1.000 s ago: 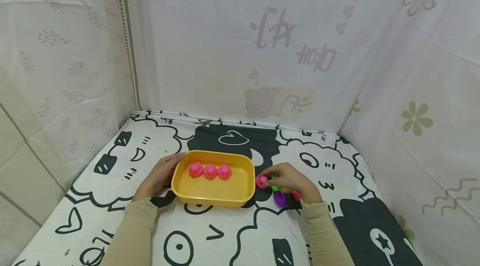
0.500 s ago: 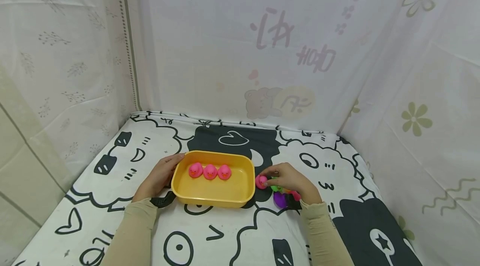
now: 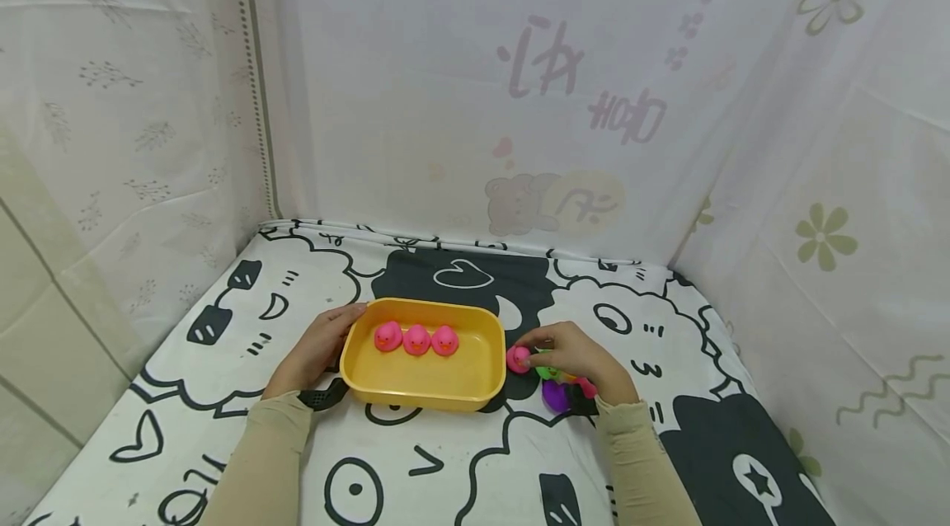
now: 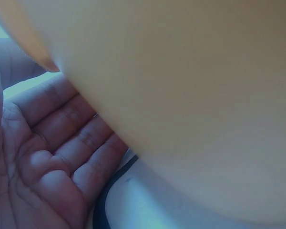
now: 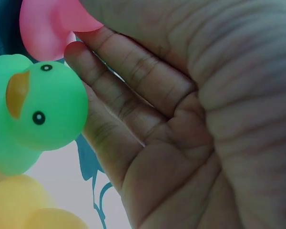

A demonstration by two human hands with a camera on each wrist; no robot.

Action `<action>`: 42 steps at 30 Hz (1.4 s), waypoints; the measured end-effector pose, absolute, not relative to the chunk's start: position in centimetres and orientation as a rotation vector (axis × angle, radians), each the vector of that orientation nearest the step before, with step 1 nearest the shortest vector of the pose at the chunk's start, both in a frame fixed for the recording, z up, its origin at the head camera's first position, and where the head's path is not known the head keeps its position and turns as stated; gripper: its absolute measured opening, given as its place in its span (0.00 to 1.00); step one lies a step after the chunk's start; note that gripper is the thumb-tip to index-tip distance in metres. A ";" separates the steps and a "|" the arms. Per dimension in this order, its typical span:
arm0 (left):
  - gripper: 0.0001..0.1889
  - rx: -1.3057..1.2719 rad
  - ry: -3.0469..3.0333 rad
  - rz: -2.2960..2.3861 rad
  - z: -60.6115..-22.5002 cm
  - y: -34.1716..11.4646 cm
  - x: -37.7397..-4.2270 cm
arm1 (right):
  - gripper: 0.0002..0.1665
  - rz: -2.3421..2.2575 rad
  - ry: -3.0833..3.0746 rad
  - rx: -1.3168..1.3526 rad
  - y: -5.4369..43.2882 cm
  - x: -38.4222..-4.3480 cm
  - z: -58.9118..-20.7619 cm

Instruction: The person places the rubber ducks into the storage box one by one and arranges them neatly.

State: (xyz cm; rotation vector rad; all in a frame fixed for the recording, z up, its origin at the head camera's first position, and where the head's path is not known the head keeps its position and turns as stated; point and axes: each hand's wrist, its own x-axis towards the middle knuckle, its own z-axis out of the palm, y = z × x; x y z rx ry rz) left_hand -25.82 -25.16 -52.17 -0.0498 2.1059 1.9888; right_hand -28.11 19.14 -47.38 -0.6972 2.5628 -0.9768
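Observation:
A yellow plastic tray (image 3: 423, 387) stands on the patterned cloth with a row of 3 pink rubber ducks (image 3: 417, 340) inside, near its far wall. My left hand (image 3: 315, 347) holds the tray's left end; in the left wrist view the thumb is at the rim and the fingers (image 4: 81, 136) pass behind the wall. Just beyond the tray's right end, my right hand (image 3: 570, 349) pinches another pink rubber duck (image 3: 517, 359) between thumb and fingertips. Beside that hand a green rubber duck (image 5: 52, 105) faces the right wrist camera, partly covered by the hand in the head view.
A purple toy (image 3: 553, 396) and a reddish-pink toy (image 3: 585, 387) lie under the right wrist. Rounded yellow toys (image 5: 19, 200) show beside the green duck. Cloth curtains (image 3: 416, 97) rise behind the table and at both sides.

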 end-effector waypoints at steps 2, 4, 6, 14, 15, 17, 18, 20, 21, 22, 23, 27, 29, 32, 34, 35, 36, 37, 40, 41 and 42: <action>0.42 -0.055 2.098 1.993 -52.1 -25.1 -25.8 | 0.14 -0.986 2.565 -0.701 19.2 -28.1 -47.4; 0.42 -0.065 2.093 1.995 -52.1 -25.1 -25.8 | 0.13 -0.995 2.565 -0.702 19.3 -28.1 -47.4; 0.43 -0.078 2.090 1.994 -52.1 -25.1 -25.8 | 0.13 -0.998 2.565 -0.691 19.4 -28.1 -47.4; 0.43 -0.087 2.094 2.000 -52.3 -25.0 -25.9 | 0.13 -0.981 2.592 -0.703 19.4 -28.1 -47.4; 0.43 -0.089 2.094 2.000 -52.3 -25.0 -25.9 | 0.13 -0.978 2.598 -0.712 19.4 -28.1 -47.4; 0.43 -0.091 2.092 2.001 -52.4 -25.0 -25.9 | 0.13 -0.975 2.605 -0.730 19.5 -28.2 -47.3; 0.43 -0.094 2.092 2.002 -52.4 -25.0 -25.9 | 0.13 -0.975 2.607 -0.741 19.5 -28.2 -47.2; 0.43 -0.098 2.089 2.004 -52.4 -25.1 -26.0 | 0.13 -0.981 2.605 -0.764 19.5 -28.3 -47.1; 0.43 -0.099 2.087 2.004 -52.4 -25.1 -26.0 | 0.13 -0.983 2.603 -0.776 19.5 -28.3 -47.1; 0.43 -0.096 2.090 2.001 -52.4 -25.1 -26.0 | 0.13 -0.989 2.599 -0.787 19.5 -28.4 -47.1; 0.43 -0.098 2.090 2.001 -52.3 -25.1 -25.9 | 0.13 -0.992 2.596 -0.798 19.5 -28.4 -47.1; 0.41 -0.101 2.087 2.006 -52.2 -25.0 -25.8 | 0.13 -1.017 2.593 -0.822 19.4 -28.5 -47.1; 0.41 -0.101 2.088 2.002 -52.1 -25.1 -25.7 | 0.13 -1.025 2.591 -0.830 19.3 -28.6 -47.1; 0.41 -0.098 2.091 1.994 -52.1 -25.2 -25.5 | 0.13 -1.028 2.580 -0.844 19.0 -28.6 -47.1; 0.42 -0.093 2.098 1.988 -52.1 -25.2 -25.4 | 0.14 -1.020 2.581 -0.846 18.9 -28.5 -46.9; 0.42 -0.089 2.099 1.988 -52.1 -25.3 -25.4 | 0.14 -1.017 2.585 -0.848 18.8 -28.5 -46.8; 0.42 -0.090 2.099 1.991 -52.1 -25.3 -25.4 | 0.14 -1.015 2.590 -0.844 18.7 -28.5 -46.6; 0.42 -0.092 2.098 1.993 -52.1 -25.2 -25.4 | 0.14 -1.008 2.601 -0.843 18.7 -28.5 -46.4; 0.41 -0.092 2.095 1.998 -52.1 -25.2 -25.6 | 0.13 -0.991 2.631 -0.823 18.7 -28.6 -45.9; 0.41 -0.090 2.094 2.001 -52.1 -25.1 -25.6 | 0.13 -0.995 2.633 -0.820 18.8 -28.6 -45.8; 0.41 -0.095 2.091 2.006 -52.1 -25.1 -25.7 | 0.13 -0.995 2.635 -0.816 18.8 -28.7 -45.6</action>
